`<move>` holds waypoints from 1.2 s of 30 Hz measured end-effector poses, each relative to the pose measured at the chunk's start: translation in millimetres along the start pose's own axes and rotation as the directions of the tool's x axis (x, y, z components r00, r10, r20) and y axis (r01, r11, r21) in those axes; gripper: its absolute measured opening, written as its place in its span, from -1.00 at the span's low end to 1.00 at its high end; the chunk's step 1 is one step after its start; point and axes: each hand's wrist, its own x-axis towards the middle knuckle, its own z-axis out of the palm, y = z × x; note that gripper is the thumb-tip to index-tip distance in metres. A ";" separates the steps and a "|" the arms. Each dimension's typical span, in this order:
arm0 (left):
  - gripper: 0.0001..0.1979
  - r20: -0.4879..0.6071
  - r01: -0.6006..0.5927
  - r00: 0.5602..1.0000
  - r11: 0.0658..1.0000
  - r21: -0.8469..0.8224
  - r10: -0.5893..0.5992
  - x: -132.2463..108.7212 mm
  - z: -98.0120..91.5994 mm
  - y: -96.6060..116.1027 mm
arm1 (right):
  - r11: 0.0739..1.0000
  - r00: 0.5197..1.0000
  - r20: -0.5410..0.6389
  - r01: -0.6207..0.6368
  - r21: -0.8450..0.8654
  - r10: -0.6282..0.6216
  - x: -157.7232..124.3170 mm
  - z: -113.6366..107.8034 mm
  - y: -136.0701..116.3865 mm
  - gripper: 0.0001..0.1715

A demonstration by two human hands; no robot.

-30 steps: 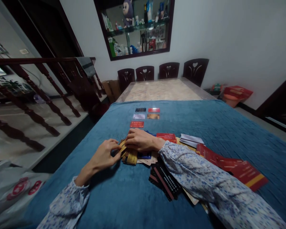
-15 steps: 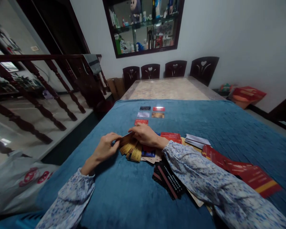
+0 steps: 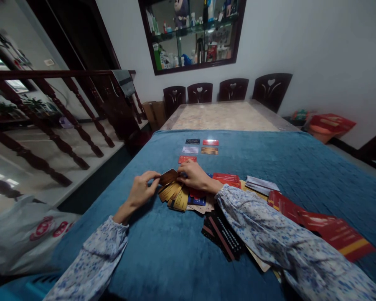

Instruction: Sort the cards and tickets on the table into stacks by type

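Between my two hands a brown-gold card [image 3: 168, 177] is held tilted just above the pile. My left hand [image 3: 141, 189] pinches its left end between thumb and fingers. At its right end, the fingers of my right hand [image 3: 194, 175] are closed on it. Right below lies a fan of gold cards [image 3: 179, 198], with blue cards [image 3: 196, 200] and pale cards [image 3: 203, 207] beside it. Black striped cards [image 3: 222, 236] spread nearer to me, partly under my right sleeve. Beyond my hands a red card [image 3: 187, 159] lies flat, its near edge partly covered by my right fingers.
Farther off lie a black card [image 3: 192, 141], a shiny red card [image 3: 211, 142], a whitish card [image 3: 190, 149] and a gold card [image 3: 209, 150]. Right of the pile are white cards [image 3: 262, 184] and red packets [image 3: 319, 221]. A blue cloth [image 3: 156, 255] covers the table.
The brown-gold card has tipped so more of its face shows. Both hands still hold its ends. The whole view has shifted slightly.
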 end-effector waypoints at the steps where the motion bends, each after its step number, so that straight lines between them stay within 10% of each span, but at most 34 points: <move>1: -0.79 -0.007 0.000 1.000 1.000 -0.006 0.000 0.4 0.9 -1.3 | 1.000 1.000 -0.018 0.004 0.016 -0.003 0.4 0.5 0.4 -0.97; 10: -0.83 -0.058 -0.074 0.995 0.997 0.039 0.076 2.1 1.7 -8.6 | 0.981 0.955 -0.289 0.113 0.155 -0.065 3.6 5.2 0.5 -0.91; 19: -0.83 -0.140 -0.233 0.961 0.971 0.052 0.238 2.2 -1.3 13.0 | 0.966 0.930 -0.264 0.235 -0.111 -0.257 6.7 13.6 -12.5 -0.76; 36: -0.76 -0.142 0.151 0.978 0.988 -0.045 -0.156 3.6 6.7 -13.9 | 0.996 0.992 -0.087 -0.088 0.000 0.087 3.0 3.2 -17.3 -0.70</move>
